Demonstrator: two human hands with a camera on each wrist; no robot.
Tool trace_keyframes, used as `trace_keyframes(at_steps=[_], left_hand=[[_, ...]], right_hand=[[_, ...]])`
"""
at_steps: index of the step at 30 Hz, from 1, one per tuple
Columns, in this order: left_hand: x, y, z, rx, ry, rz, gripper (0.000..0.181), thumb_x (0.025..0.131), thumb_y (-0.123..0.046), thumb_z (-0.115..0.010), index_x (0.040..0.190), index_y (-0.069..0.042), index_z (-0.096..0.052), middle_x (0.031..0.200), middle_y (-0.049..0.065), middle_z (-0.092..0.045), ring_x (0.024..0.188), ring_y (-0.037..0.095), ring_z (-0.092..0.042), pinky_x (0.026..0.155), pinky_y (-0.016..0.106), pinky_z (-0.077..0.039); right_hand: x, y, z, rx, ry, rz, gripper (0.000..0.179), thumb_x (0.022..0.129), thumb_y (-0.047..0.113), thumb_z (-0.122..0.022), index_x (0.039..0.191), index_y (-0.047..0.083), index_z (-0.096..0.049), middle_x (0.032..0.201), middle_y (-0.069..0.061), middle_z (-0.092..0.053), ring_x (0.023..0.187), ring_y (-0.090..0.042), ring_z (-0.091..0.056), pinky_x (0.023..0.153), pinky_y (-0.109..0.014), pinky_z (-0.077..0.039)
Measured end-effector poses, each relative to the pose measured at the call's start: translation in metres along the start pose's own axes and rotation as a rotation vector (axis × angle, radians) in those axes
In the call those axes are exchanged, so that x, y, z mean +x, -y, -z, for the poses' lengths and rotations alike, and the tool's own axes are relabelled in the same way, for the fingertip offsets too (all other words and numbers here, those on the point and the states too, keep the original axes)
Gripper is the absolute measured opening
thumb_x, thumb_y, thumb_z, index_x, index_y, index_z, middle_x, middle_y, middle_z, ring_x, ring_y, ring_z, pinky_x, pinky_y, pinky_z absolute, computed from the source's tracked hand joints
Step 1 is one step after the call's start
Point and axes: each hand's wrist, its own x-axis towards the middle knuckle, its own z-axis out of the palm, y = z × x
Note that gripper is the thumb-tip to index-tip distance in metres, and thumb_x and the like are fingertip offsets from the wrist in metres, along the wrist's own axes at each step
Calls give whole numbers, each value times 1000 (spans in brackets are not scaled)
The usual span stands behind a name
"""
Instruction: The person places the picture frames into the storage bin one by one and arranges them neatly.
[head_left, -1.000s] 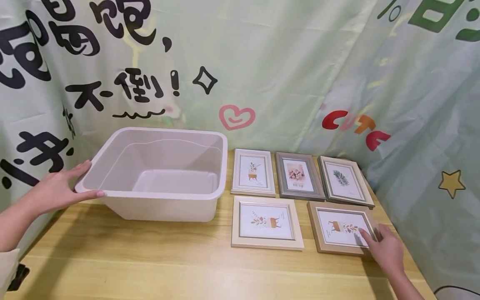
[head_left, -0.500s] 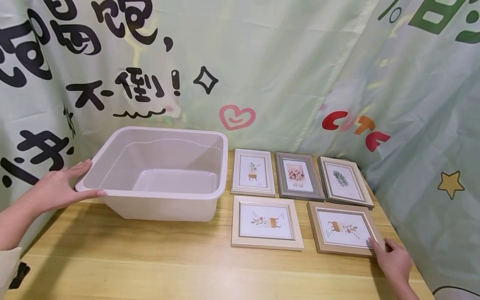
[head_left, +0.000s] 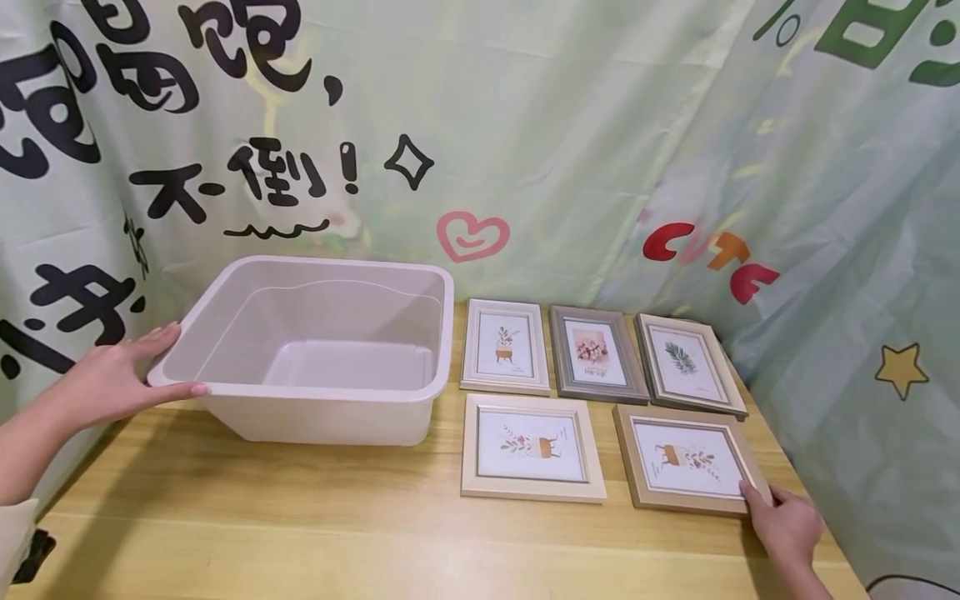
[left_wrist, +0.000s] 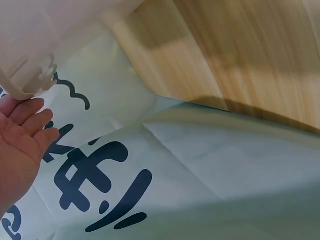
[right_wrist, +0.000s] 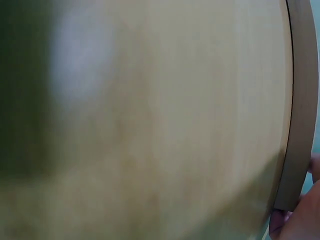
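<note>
At the left of the head view, my left hand (head_left: 112,379) holds the near left corner of a pale plastic basin (head_left: 322,417), its thumb along the front rim. In the left wrist view the fingertips of the left hand (left_wrist: 22,142) sit under the rim of the basin (left_wrist: 45,30). My right hand (head_left: 787,525) pinches the near right corner of a tan picture frame (head_left: 686,457), thumb on top. The right wrist view catches the side of that picture frame (right_wrist: 302,100), with the right hand (right_wrist: 300,212) at its end.
Beside it lies a cream picture frame (head_left: 532,448). Behind are a light frame (head_left: 505,346), a grey-brown frame (head_left: 597,353) and a frame with a leaf print (head_left: 690,364). A printed cloth (head_left: 570,125) hangs around the wooden table (head_left: 337,533).
My right hand has slid right and toward me, from the right side of the tan picture frame to its near corner. The left hand and the basin have stayed put.
</note>
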Motion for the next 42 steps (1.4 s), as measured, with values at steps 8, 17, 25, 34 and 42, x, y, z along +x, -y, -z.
trace_keyframes(at_steps=[8, 17, 25, 34, 42], left_hand=[[-1, 0, 1, 1, -4, -3, 97, 73, -52, -69, 140, 7, -30, 136, 37, -32, 112, 63, -37, 80, 65, -40], [-1, 1, 3, 15, 19, 6, 99, 74, -53, -68, 141, 6, -26, 137, 37, -30, 111, 64, -37, 78, 64, -41], [0, 1, 4, 13, 52, 10, 99, 76, -54, -67, 141, 7, -24, 138, 38, -27, 113, 63, -34, 82, 66, -40], [0, 2, 1, 18, 54, 9, 100, 75, -55, -66, 141, 7, -24, 137, 38, -28, 112, 63, -36, 81, 65, -41], [1, 1, 2, 10, 36, -3, 99, 75, -53, -68, 140, 8, -26, 137, 37, -29, 112, 63, -37, 80, 65, -41]], right_hand=[[0, 2, 5, -10, -16, 58, 42, 84, 16, -58, 102, -22, -55, 96, -40, -54, 88, -48, -50, 73, -48, -35], [3, 4, 12, -26, -44, 105, 39, 83, 15, -59, 99, -20, -57, 94, -40, -54, 88, -49, -51, 73, -51, -36], [7, 13, 24, 222, -3, -82, 44, 83, 24, -64, 107, -13, -57, 54, 17, -51, 51, 3, -47, 49, -16, -43], [20, 5, 26, 532, -28, -115, 40, 81, 22, -69, 60, 51, -50, 58, 36, -45, 60, 18, -41, 55, -1, -36], [65, -38, 2, 833, -69, -156, 14, 75, 17, -77, 80, 30, -73, 63, 20, -61, 54, 6, -54, 45, -10, -44]])
